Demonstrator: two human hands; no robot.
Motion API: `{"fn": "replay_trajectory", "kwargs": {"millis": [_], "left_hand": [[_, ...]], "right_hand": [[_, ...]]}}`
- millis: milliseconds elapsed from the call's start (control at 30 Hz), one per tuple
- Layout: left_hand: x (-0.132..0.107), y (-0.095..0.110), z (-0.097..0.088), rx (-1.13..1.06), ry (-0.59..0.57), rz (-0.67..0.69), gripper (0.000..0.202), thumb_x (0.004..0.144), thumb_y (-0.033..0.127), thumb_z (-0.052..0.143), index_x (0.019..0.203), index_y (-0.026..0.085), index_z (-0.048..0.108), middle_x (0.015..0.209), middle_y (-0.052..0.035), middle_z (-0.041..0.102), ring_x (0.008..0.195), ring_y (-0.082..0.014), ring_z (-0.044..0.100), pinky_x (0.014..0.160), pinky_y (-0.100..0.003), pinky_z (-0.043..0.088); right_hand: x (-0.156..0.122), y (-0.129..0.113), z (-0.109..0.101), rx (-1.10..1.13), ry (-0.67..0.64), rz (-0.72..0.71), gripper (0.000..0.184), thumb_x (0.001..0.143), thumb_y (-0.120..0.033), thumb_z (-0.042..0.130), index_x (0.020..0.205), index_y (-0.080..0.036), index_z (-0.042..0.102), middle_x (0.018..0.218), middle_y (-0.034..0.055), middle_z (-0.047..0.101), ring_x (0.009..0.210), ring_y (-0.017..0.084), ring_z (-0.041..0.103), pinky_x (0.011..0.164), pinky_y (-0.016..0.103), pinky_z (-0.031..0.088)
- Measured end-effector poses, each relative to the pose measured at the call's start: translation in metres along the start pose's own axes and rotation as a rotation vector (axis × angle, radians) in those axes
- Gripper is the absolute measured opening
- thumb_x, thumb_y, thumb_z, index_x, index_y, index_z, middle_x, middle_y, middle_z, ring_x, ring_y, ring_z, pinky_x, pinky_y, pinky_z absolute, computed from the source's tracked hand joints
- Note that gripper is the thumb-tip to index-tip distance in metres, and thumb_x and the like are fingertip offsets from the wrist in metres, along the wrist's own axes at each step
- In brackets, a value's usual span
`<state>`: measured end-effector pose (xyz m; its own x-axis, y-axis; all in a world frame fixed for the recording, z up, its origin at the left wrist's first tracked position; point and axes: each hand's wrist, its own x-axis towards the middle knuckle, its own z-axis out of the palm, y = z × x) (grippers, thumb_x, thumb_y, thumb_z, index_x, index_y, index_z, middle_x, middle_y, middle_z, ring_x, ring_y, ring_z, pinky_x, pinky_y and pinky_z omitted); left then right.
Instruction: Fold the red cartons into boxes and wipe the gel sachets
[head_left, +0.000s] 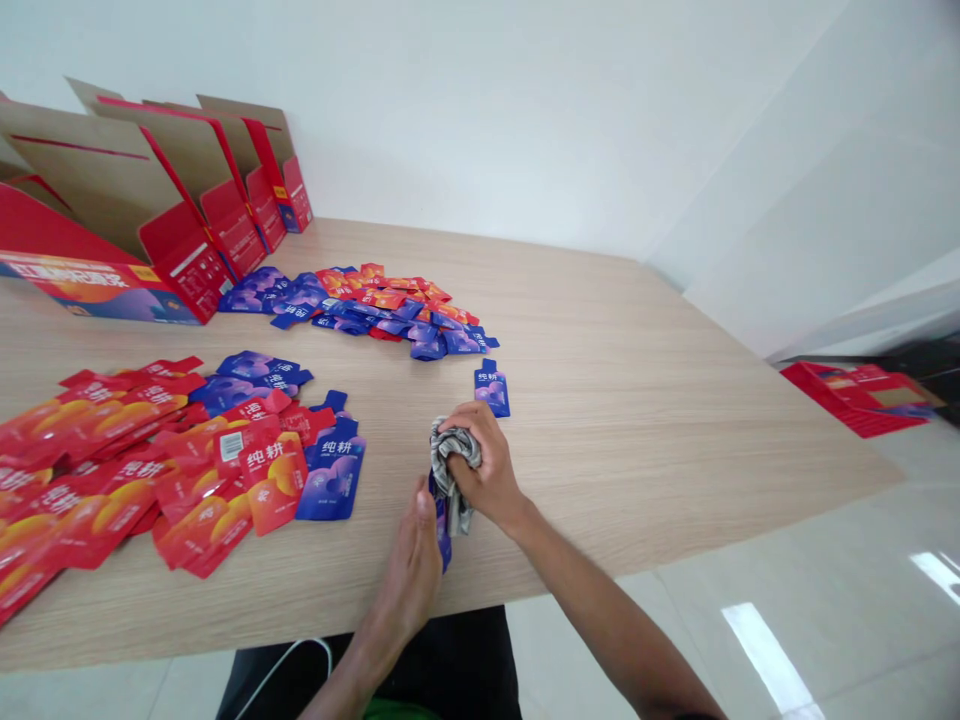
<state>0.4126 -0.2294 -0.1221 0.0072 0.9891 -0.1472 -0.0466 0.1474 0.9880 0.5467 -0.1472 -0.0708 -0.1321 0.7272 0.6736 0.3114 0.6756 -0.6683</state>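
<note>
My right hand (486,465) is closed around a bunched grey striped cloth (454,445). The cloth presses against the face of a blue pouch (442,540), which stands tilted on edge just above the table. From the other side my left hand (414,560) holds that pouch, its fingers partly hidden behind it. Just beyond the cloth lies a single blue pouch (492,388). To the left, another blue pouch (332,470) rests at the edge of a large heap of red pouches (202,470).
A mixed pile of red and blue pouches (390,308) lies farther back on the wooden table (637,400). Several open red cartons (180,240) stand at the back left by the wall. Beyond the table's right edge sits a red box (855,395).
</note>
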Motion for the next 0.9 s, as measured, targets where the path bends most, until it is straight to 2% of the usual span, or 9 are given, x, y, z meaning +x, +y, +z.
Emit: {"fn": "replay_trajectory", "kwargs": {"millis": [100, 200, 300, 400, 433, 500, 733, 800, 900], "left_hand": [[0.008, 0.007, -0.001, 0.018, 0.057, -0.024, 0.08, 0.103, 0.079, 0.036, 0.135, 0.015, 0.071, 0.15, -0.0185, 0.069, 0.156, -0.0349, 0.049, 0.135, -0.054, 0.028], [0.023, 0.018, -0.007, -0.002, 0.161, -0.006, 0.085, 0.099, 0.085, 0.035, 0.127, 0.016, 0.075, 0.138, -0.0171, 0.076, 0.15, -0.036, 0.056, 0.131, -0.054, 0.036], [0.038, 0.028, -0.017, -0.034, 0.213, 0.032, 0.089, 0.098, 0.087, 0.033, 0.13, 0.015, 0.073, 0.14, -0.016, 0.075, 0.146, -0.034, 0.06, 0.131, -0.049, 0.037], [0.044, 0.035, -0.025, -0.033, 0.317, -0.002, 0.091, 0.095, 0.089, 0.035, 0.129, 0.014, 0.073, 0.138, -0.0161, 0.076, 0.142, -0.0336, 0.064, 0.13, -0.047, 0.04], [0.044, 0.036, -0.026, -0.031, 0.33, 0.0, 0.091, 0.094, 0.09, 0.035, 0.127, 0.014, 0.074, 0.137, -0.0159, 0.077, 0.141, -0.0337, 0.064, 0.13, -0.048, 0.04], [0.04, 0.035, -0.024, -0.033, 0.286, 0.027, 0.09, 0.095, 0.09, 0.036, 0.128, 0.016, 0.074, 0.14, -0.0153, 0.075, 0.145, -0.0331, 0.061, 0.131, -0.047, 0.037], [0.008, 0.015, 0.002, 0.002, 0.038, 0.012, 0.085, 0.101, 0.081, 0.034, 0.142, 0.014, 0.066, 0.16, -0.0188, 0.06, 0.158, -0.0332, 0.047, 0.136, -0.049, 0.027], [0.005, 0.013, 0.005, 0.016, 0.013, 0.014, 0.084, 0.103, 0.079, 0.032, 0.144, 0.014, 0.065, 0.163, -0.0184, 0.058, 0.161, -0.0322, 0.042, 0.136, -0.048, 0.025], [0.011, 0.017, 0.003, 0.036, 0.072, -0.02, 0.09, 0.1, 0.084, 0.03, 0.14, 0.013, 0.068, 0.155, -0.0186, 0.065, 0.161, -0.0338, 0.041, 0.136, -0.051, 0.027]], "right_hand": [[-0.002, 0.001, 0.001, 0.042, -0.076, -0.02, 0.029, 0.086, -0.009, 0.058, 0.109, -0.024, 0.065, 0.106, 0.0065, 0.063, 0.102, 0.024, 0.063, 0.091, 0.038, 0.057], [-0.007, 0.004, 0.004, 0.089, -0.274, -0.052, 0.025, 0.089, -0.013, 0.065, 0.112, -0.023, 0.065, 0.11, 0.008, 0.062, 0.106, 0.025, 0.063, 0.098, 0.042, 0.058], [-0.01, 0.006, 0.008, 0.149, -0.466, -0.074, 0.023, 0.092, -0.016, 0.071, 0.114, -0.022, 0.066, 0.114, 0.0087, 0.061, 0.109, 0.024, 0.063, 0.101, 0.04, 0.058], [-0.011, 0.005, 0.01, 0.229, -0.545, -0.122, 0.018, 0.097, -0.022, 0.071, 0.115, -0.022, 0.067, 0.115, 0.009, 0.059, 0.111, 0.024, 0.063, 0.101, 0.038, 0.058], [-0.011, 0.005, 0.01, 0.234, -0.546, -0.136, 0.017, 0.099, -0.024, 0.069, 0.116, -0.022, 0.066, 0.115, 0.009, 0.059, 0.111, 0.024, 0.063, 0.101, 0.038, 0.058], [-0.011, 0.004, 0.01, 0.205, -0.502, -0.147, 0.016, 0.101, -0.025, 0.067, 0.116, -0.023, 0.066, 0.114, 0.009, 0.059, 0.109, 0.024, 0.062, 0.099, 0.038, 0.058], [-0.006, 0.001, 0.003, 0.025, -0.081, 0.006, 0.025, 0.089, -0.013, 0.058, 0.11, -0.023, 0.066, 0.107, 0.0075, 0.061, 0.103, 0.025, 0.063, 0.092, 0.04, 0.057], [-0.004, 0.001, 0.002, 0.002, -0.044, 0.035, 0.026, 0.087, -0.012, 0.057, 0.108, -0.023, 0.066, 0.106, 0.0069, 0.062, 0.101, 0.024, 0.063, 0.09, 0.039, 0.057], [-0.003, 0.001, 0.002, 0.04, -0.1, 0.01, 0.025, 0.087, -0.012, 0.058, 0.107, -0.023, 0.067, 0.105, 0.0067, 0.062, 0.101, 0.024, 0.063, 0.091, 0.039, 0.057]]}}
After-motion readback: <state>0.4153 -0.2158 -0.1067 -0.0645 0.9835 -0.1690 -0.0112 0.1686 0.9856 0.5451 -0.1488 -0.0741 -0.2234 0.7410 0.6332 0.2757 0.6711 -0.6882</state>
